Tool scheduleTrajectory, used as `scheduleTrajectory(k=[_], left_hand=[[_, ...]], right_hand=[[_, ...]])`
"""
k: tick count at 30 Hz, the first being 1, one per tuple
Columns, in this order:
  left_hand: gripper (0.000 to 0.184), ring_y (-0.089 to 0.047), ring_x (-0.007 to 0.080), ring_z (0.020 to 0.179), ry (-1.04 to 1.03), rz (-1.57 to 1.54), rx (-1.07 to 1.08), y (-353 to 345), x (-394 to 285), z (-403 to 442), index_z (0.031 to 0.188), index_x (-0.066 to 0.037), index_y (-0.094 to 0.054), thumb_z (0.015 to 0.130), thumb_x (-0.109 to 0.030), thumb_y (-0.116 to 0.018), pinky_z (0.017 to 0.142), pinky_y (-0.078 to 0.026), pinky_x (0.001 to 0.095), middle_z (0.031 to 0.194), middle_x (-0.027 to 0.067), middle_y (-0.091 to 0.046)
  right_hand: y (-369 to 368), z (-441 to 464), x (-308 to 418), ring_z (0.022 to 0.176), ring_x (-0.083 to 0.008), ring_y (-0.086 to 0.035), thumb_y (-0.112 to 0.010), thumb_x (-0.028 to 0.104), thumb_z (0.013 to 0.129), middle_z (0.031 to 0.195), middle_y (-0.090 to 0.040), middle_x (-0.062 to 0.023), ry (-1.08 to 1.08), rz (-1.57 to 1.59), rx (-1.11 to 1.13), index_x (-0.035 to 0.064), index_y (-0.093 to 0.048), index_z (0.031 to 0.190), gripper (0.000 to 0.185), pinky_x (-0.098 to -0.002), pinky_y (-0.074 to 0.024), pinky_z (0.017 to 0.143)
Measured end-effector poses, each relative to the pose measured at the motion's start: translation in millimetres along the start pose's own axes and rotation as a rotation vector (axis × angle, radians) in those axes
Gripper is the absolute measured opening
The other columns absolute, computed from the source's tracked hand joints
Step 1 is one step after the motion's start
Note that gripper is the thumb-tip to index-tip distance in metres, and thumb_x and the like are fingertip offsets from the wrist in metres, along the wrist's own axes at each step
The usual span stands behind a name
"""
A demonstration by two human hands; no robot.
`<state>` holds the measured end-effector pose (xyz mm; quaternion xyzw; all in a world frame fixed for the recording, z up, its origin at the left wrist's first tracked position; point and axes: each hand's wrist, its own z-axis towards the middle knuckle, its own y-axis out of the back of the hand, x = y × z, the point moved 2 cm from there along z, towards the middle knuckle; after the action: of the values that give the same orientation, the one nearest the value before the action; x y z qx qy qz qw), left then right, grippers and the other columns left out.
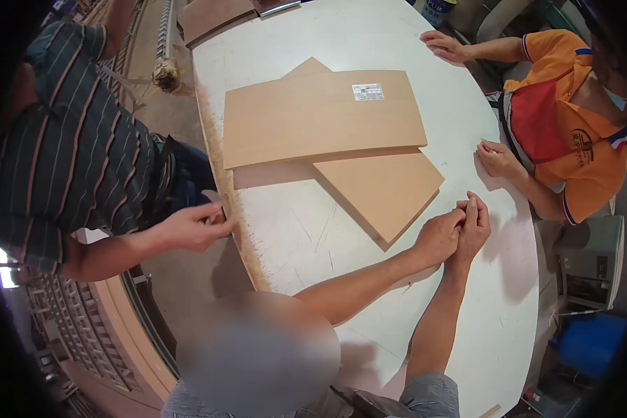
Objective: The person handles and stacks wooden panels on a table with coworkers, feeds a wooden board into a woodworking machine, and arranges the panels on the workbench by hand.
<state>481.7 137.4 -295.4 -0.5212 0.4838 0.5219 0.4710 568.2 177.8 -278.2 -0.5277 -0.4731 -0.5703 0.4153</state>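
Note:
My left hand [437, 240] and my right hand [474, 228] rest together above the white table, fingers closed and touching. No object shows between them. Just left of them lies a wood-coloured board [386, 202] with one corner pointing toward me. A wider, gently curved board [313, 122] lies across it and hides its middle. A white printed label [368, 92] is stuck near the upper right of the curved board. Neither board is touched by my hands.
At the left stands a person in a striped shirt [83, 139], one hand [198, 226] by the worn edge of the white table [292, 244]. A person in orange [571, 118] is across at the right, hands near the edge. Brown boards [216, 17] lie at the far end.

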Motion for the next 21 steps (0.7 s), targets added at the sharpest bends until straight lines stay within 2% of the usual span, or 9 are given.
scheduleTrajectory(k=[4,6,19,21], left_hand=[[0.019,-0.071,0.044,0.096,0.027,0.002,0.021,3,-5,-2,0.111,-0.002,-0.067,0.099,-0.011,-0.056,0.083,-0.054,0.0502,0.103,0.0233,-0.074],[0.016,-0.071,0.0443,0.091,-0.021,-0.006,-0.018,1,-4,-2,0.107,-0.001,-0.066,0.1,-0.011,-0.055,0.079,-0.054,0.0517,0.098,0.0248,-0.073],[0.019,-0.07,0.0436,0.092,0.053,-0.085,-0.001,4,-6,-4,0.111,-0.003,-0.068,0.099,-0.009,-0.054,0.08,-0.054,0.0492,0.101,0.0235,-0.073],[0.017,-0.069,0.0462,0.091,-0.02,-0.064,-0.055,0,-3,-6,0.108,-0.002,-0.067,0.099,-0.01,-0.054,0.078,-0.054,0.0518,0.098,0.0262,-0.072]], right_hand=[[-4,-7,8,0.078,-0.0082,-0.055,-0.061,0.019,0.108,0.087,-0.066,-0.0017,0.015,0.028,0.001,-0.0031,-0.073,0.116,0.026,-0.0255,-0.0457,0.07],[-4,-7,7,0.076,-0.0076,-0.054,-0.06,0.017,0.108,0.087,-0.065,-0.0014,0.035,0.041,0.009,-0.0033,-0.072,0.116,0.025,-0.0248,-0.0449,0.068],[-4,-7,3,0.081,-0.0095,-0.057,-0.06,0.02,0.11,0.092,-0.065,-0.0027,0.005,0.055,0.027,-0.0021,-0.071,0.119,0.026,-0.0252,-0.0476,0.071],[0,-7,-1,0.08,-0.0096,-0.056,-0.059,0.02,0.111,0.091,-0.064,-0.0024,-0.006,0.026,0.022,-0.0016,-0.071,0.12,0.027,-0.0256,-0.0472,0.07]])
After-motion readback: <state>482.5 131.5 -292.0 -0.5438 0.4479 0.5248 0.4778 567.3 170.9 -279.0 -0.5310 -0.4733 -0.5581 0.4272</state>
